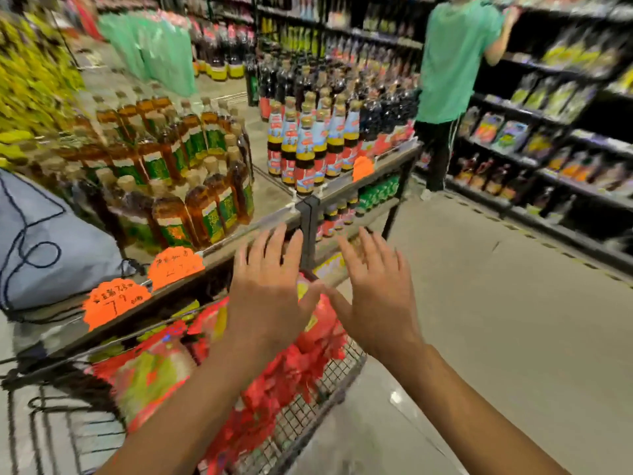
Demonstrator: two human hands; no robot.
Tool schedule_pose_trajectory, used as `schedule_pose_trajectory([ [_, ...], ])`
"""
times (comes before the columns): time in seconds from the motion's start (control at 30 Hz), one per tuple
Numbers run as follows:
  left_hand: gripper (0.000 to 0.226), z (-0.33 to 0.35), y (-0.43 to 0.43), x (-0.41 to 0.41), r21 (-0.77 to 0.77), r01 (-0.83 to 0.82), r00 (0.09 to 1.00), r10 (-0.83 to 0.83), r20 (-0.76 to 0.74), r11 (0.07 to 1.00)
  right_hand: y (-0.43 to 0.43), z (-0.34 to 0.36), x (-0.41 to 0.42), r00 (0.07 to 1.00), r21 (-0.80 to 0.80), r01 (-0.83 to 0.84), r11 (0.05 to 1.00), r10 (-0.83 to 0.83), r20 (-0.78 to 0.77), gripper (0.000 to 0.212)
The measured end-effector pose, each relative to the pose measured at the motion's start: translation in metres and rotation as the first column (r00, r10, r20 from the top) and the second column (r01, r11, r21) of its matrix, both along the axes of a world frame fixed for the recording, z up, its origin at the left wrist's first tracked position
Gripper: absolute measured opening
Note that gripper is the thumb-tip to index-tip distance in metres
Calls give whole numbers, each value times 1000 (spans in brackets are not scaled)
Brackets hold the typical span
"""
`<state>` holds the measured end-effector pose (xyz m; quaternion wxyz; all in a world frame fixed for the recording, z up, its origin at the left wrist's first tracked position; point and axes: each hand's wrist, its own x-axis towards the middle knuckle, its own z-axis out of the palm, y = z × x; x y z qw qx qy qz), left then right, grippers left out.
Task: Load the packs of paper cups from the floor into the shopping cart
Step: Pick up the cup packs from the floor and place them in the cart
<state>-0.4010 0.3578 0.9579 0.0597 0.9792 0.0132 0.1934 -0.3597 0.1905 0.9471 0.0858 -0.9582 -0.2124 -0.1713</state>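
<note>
A supermarket aisle. The left hand (270, 289) and right hand (375, 291) hover side by side, fingers spread, holding nothing. Directly beneath them red packs (274, 399), blurred but probably the paper cups, fill the wire shopping cart (339, 378). Beyond stands a table (274, 200) of bottles (205, 204).

Grey shop floor (479, 303) — dark stocked shelves (548, 132), bottle display table (260, 200).

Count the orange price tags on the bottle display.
3 orange price tags along the shelf front: one nearest at left, one just right of it, one farther along below the red-labelled bottles. Others may be hidden.
</note>
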Motion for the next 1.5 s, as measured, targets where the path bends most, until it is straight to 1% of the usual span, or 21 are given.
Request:
schedule_pose_trajectory([
  [0.03,74,9,-15,-3,-4,48,998,-48,27,999,-17,7,-12,999,7,47,999,-47,13,74],
  [0.13,77,36,-70,-11,49,164,986,-164,-12,985,-79,23,-45,977,8,212,977,-212,17,75],
  [0.2,77,47,-116,-15,69,262,965,-262,-3,963,-131,30,-66,941,2,338,941,-338,32,75],
  [0.27,75,54,-170,-17,88,386,922,-388,11,918,-187,34,-90,881,9,470,883,-470,49,74],
  [0.37,75,62,-270,-23,105,562,822,-568,38,820,-279,40,-135,755,47,651,757,-653,55,74],
  [0.47,75,71,-385,-49,102,709,696,-716,61,698,-373,45,-190,585,59,807,587,-809,53,75],
  [0.6,77,74,-535,-106,124,841,527,-849,30,526,-496,51,-270,368,92,925,370,-929,36,74],
  [0.67,77,73,-582,-123,138,869,476,-879,22,475,-536,56,-297,310,92,945,314,-949,50,75],
  [0.77,77,62,-668,-163,160,920,363,-932,0,358,-605,47,-353,164,75,984,165,-986,17,76],
  [0.87,78,51,-739,-196,148,956,262,-964,-51,252,-659,35,-402,33,84,996,31,-999,-15,77],
  [0.93,78,42,-783,-210,149,971,201,-976,-86,187,-690,27,-426,-39,85,995,-43,-998,-48,76],
  [1.0,77,30,-824,-219,147,980,148,-983,-106,132,-721,17,-444,-91,76,992,-97,-992,-88,75],
  [1.17,75,-17,-922,-212,129,991,57,-987,-153,37,-796,-24,-453,-172,19,984,-178,-970,-172,76],
  [1.33,73,-77,-1036,-167,94,995,-6,-984,-180,-23,-900,-78,-420,-221,-26,975,-221,-953,-208,73],
  [1.43,74,-126,-1114,-130,78,995,-39,-962,-270,-63,-974,-120,-387,-258,-94,966,-241,-927,-272,72],
  [1.5,75,-156,-1168,-108,58,996,-45,-941,-335,-68,-1023,-151,-368,-279,-121,960,-253,-907,-315,72],
])
